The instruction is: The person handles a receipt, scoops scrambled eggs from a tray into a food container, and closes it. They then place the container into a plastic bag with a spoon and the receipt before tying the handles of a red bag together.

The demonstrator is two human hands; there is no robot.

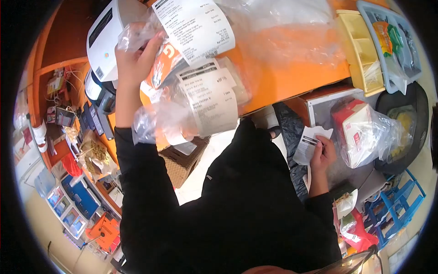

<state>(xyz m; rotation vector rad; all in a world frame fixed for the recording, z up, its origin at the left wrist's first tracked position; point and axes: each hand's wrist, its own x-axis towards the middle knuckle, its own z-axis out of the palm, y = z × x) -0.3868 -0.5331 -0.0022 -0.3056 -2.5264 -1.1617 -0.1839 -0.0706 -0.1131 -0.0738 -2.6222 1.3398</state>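
Observation:
My left hand [139,59] is closed on the gathered top of a clear plastic bag [137,35] at the orange counter. A long printed receipt [196,27] lies over that bag, beside an orange printed packet [163,66]. Nearer to me, a second clear plastic bag [157,119] carries another printed receipt [210,98]; what is inside is mostly hidden. Lower and to the right, my right hand [323,157] pinches a small paper receipt [311,145] between thumb and fingers.
A white printer [107,39] stands on the counter's left. At the right are a yellow divided tray [358,50], a blue tray [388,13] and a bagged red-and-white box [353,130]. A wicker basket [186,162] sits below the orange counter [283,82].

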